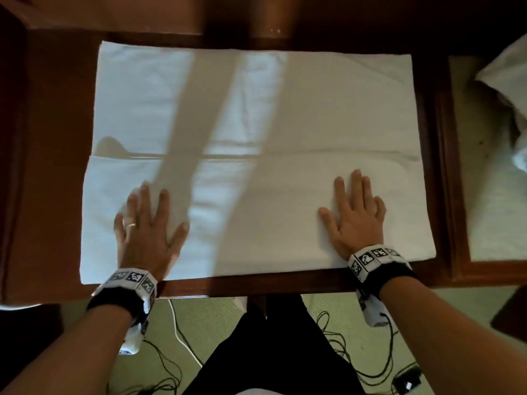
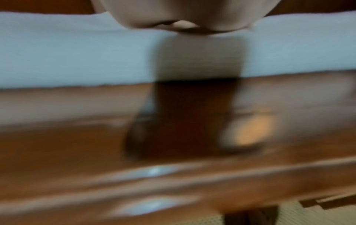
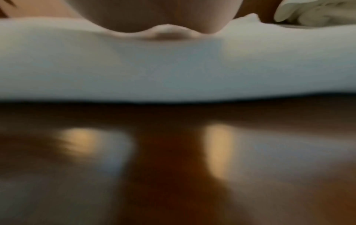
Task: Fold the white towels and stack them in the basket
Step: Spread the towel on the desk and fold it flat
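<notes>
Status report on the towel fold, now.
Left hand and right hand both flat, pressing the towel. Towel part-folded on the table. Nothing in the way.

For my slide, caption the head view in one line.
Left hand and right hand press flat on a partly folded white towel spread over a dark wooden table.

Left wrist view: I get heavy blur; left hand (image 2: 185, 13) cut off by top edge, fingers unseen.
Right wrist view: same blur; right hand (image 3: 154, 15) cropped at top.
Crumpled white cloth (image 1: 507, 89): cut by right edge in head view, I can't tell its full shape.
Towel (image 1: 256, 132) underside: hidden, layer count unclear.
Dark device on floor (image 1: 407, 383): too small to identify.
</notes>
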Motion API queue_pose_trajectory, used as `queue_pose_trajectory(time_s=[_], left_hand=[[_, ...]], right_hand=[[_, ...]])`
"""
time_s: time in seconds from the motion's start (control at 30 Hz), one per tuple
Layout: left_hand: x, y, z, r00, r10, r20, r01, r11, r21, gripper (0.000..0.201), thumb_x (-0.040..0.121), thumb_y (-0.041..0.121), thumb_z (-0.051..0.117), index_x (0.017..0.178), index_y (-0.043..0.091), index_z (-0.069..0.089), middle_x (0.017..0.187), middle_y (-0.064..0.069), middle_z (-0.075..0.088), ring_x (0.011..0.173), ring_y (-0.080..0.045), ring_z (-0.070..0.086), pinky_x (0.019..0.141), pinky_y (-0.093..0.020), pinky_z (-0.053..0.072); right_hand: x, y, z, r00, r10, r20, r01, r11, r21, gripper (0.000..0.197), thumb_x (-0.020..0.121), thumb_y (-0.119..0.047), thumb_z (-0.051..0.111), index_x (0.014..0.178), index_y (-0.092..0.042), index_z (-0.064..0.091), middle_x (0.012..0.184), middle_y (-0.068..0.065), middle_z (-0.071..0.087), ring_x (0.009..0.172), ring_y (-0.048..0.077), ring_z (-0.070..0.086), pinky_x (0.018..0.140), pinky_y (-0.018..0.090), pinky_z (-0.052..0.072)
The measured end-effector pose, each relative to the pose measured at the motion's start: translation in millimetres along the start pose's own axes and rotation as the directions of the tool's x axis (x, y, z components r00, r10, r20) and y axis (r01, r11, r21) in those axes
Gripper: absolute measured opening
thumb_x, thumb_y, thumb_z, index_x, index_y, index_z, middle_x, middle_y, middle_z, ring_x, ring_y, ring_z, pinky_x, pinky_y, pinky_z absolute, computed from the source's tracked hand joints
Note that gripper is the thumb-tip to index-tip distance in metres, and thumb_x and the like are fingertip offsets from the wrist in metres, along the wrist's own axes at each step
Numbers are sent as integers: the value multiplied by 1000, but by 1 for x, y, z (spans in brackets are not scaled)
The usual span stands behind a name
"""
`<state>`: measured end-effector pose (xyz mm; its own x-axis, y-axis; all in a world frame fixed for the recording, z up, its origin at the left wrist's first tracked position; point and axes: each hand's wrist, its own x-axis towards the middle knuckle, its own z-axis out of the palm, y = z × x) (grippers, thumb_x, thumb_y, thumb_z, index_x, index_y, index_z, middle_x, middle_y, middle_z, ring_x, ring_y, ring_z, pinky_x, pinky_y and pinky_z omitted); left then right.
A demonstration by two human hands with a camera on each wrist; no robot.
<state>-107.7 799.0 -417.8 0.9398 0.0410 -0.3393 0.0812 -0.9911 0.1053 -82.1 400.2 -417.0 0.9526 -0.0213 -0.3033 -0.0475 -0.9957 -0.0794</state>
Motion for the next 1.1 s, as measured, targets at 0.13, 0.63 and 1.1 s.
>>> queue_pose_trajectory(time_s=[0.13,0.63,1.1], left_hand=[[-2,49,3,972,229,58,-233,969,80,81,88,67,31,158,26,23,167,-11,15,150,-40,21,112,-66,20],[1,66,10,980,189,69,-195,977,92,91,83,77,31,158,27,22,168,-9,8,153,-38,10,111,-72,13],[19,12,-28,976,101,193,-128,983,132,99,72,86,-23,158,38,-11,167,0,-17,155,-31,0,113,-69,17]], right_hand=[[-6,-78,4,952,-293,-84,295,955,12,74,92,-62,33,156,-24,26,165,10,8,152,29,11,113,50,19],[28,89,-23,977,209,32,-210,978,12,73,93,-69,10,157,-34,3,166,-2,-12,152,21,-11,120,57,4],[8,-19,-10,970,-212,122,216,976,-22,77,90,-74,29,155,-43,4,165,2,-13,152,32,-7,117,57,15]])
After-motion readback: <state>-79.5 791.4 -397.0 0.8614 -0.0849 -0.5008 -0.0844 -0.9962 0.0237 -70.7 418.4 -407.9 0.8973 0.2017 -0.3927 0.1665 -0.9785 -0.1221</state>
